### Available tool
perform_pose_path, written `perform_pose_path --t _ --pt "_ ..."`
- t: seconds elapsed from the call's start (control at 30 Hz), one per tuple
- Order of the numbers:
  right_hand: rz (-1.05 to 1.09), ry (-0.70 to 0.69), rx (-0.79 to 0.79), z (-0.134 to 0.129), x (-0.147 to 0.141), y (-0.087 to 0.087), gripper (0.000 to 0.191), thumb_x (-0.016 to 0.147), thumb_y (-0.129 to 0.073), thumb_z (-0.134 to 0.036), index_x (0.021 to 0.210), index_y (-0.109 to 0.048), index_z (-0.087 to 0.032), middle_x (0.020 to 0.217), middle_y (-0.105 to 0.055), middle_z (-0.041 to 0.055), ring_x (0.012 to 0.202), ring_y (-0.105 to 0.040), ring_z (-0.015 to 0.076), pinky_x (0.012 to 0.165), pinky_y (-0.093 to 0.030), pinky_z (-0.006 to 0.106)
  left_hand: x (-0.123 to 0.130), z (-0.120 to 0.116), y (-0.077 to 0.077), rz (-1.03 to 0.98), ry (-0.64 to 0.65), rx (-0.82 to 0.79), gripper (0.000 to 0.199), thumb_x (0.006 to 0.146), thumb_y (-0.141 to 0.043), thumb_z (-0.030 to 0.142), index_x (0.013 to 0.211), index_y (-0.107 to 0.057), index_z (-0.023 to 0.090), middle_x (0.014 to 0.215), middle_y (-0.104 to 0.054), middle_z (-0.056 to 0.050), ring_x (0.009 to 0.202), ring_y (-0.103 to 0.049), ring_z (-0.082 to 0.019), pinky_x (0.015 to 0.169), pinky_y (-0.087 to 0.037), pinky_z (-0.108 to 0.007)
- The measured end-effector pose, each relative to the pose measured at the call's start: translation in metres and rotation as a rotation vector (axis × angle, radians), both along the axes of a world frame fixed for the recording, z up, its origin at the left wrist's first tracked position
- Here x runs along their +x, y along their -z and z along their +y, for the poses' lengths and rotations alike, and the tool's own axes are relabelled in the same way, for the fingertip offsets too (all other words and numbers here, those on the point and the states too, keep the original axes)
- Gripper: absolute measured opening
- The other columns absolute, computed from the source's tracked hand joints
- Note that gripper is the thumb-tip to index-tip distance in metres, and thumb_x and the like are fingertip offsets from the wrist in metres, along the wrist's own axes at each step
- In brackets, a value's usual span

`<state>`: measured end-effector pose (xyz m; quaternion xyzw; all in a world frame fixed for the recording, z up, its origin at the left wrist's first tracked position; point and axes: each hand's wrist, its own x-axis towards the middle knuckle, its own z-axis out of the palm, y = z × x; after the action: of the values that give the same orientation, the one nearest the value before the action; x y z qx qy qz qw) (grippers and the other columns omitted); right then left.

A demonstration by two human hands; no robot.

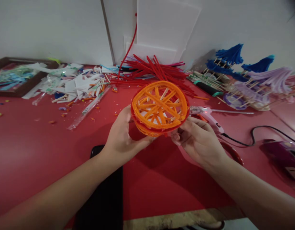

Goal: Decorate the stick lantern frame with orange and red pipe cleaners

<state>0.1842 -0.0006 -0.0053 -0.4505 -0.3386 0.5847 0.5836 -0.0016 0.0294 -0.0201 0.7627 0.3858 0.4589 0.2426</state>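
Note:
Held up over the red table is a round wheel-like craft piece (159,103) of orange pipe cleaners with a red edge. Orange strips cross like spokes over its top, and a second orange ring shows below. My left hand (122,134) grips its left side, thumb under the near rim and fingers partly hidden behind it. At the lower right edge, my right hand (197,135) pinches the rim with bent fingers. Just beyond the right hand lies a pink glue gun (210,118), its cord running right.
Red pipe cleaners (152,70) are heaped against the wall. Paper and plastic scraps (77,81) lie left, near a brown tray (15,91). Blue and lilac tasselled pieces (245,73) stand on sticks at right. A black phone (106,195) and a purple device (284,156) rest nearer.

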Motion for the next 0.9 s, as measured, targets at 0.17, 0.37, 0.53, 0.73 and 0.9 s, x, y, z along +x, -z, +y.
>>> perform_pose_path --t 0.17,0.37,0.53,0.73,0.9 --pt "-0.026 0.021 0.041 0.001 0.001 0.006 0.013 0.061 -0.078 -0.027 0.057 -0.069 -0.019 0.047 -0.058 -0.0019 0.039 -0.047 0.0069 0.038 -0.037 0.019 0.0 0.0 -0.002 -0.024 0.022 -0.036 0.04 0.063 -0.08 0.026 0.098 -0.061 0.019 0.121 -0.063 -0.011 0.113 -0.059 -0.029 0.102 -0.045 -0.044" --pt "-0.215 -0.018 0.13 -0.002 0.01 0.002 0.025 0.073 -0.072 -0.041 0.063 -0.068 -0.018 0.058 -0.063 0.0004 0.048 -0.053 0.0093 0.046 -0.042 0.023 0.003 -0.005 0.003 -0.364 0.095 -0.348 0.067 0.062 -0.079 0.017 0.122 -0.048 0.024 0.128 -0.057 -0.009 0.12 -0.055 -0.028 0.101 -0.047 -0.045" --pt "-1.206 0.246 0.164 0.012 0.065 -0.022 0.024 0.078 -0.064 -0.043 0.083 -0.07 -0.021 0.069 -0.067 0.0024 0.06 -0.058 0.0144 0.058 -0.042 0.029 0.005 0.0 -0.001 -0.731 0.079 -0.658 0.04 0.063 -0.075 0.012 0.097 -0.057 0.021 0.101 -0.068 -0.002 0.102 -0.065 -0.022 0.091 -0.054 -0.037" --pt "-1.819 -0.05 -0.329 0.032 0.128 -0.021 0.025 0.076 -0.06 -0.038 0.092 -0.067 -0.02 0.082 -0.07 0.0063 0.074 -0.064 0.0221 0.065 -0.043 0.032 0.003 0.004 -0.026 -1.073 -0.013 -0.978 0.025 0.058 -0.053 0.01 0.082 -0.057 0.018 0.091 -0.071 -0.005 0.105 -0.066 -0.028 0.091 -0.055 -0.044" --pt "-1.992 -0.328 -0.383 0.033 0.125 -0.01 0.014 0.077 -0.052 -0.031 0.077 -0.061 -0.02 0.086 -0.07 0.0095 0.077 -0.064 0.025 0.065 -0.042 0.032 0.001 0.002 -0.025 -1.093 0.112 -0.923 0.037 0.063 -0.066 0.019 0.1 -0.061 0.02 0.087 -0.073 -0.004 0.107 -0.066 -0.03 0.093 -0.054 -0.044"
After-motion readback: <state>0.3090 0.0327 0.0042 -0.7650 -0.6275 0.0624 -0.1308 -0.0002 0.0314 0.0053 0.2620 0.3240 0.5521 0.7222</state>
